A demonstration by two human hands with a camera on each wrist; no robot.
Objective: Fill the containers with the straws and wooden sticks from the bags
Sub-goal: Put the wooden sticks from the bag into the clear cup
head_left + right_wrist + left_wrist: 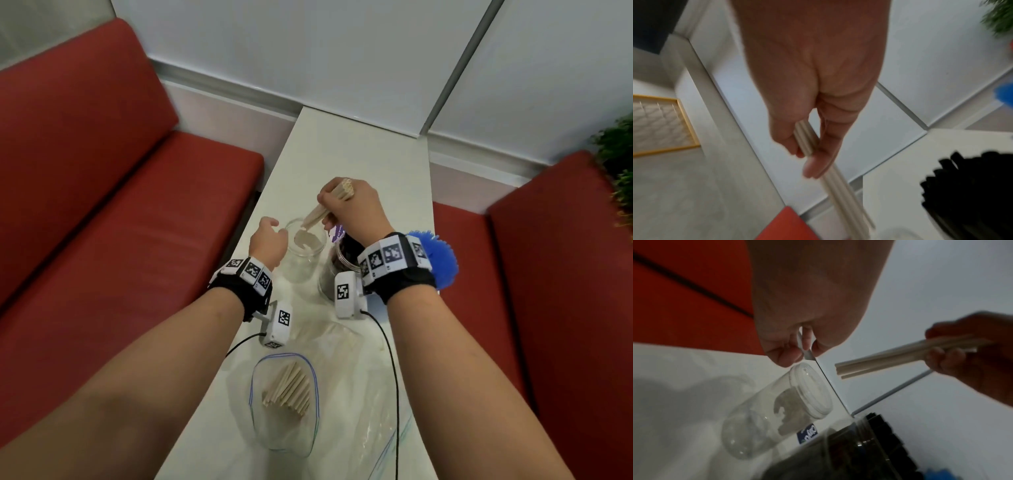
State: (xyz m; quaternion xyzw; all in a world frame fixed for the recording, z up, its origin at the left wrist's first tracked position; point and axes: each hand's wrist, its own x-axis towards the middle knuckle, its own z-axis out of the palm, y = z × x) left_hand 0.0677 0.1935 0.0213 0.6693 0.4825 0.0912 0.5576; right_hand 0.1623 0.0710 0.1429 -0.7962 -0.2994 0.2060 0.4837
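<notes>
My right hand (334, 202) grips a bundle of pale wooden sticks (317, 214) and holds it slanted, with the lower tips just over the mouth of a clear jar (305, 253). In the left wrist view the stick tips (840, 369) hang above and beside the jar's rim (813, 392). My left hand (274, 231) hovers at the jar's left rim with its fingers (787, 353) loosely curled around nothing. The jar looks empty. More sticks lie in an open zip bag (287, 390) near me. A second jar holds black straws (342, 260).
The narrow white table (359, 164) runs between two red benches (137, 192). A crumpled empty clear bag (363, 404) lies right of the stick bag. A blue spiky object (436, 260) sits behind my right wrist. A plant (616, 161) stands far right.
</notes>
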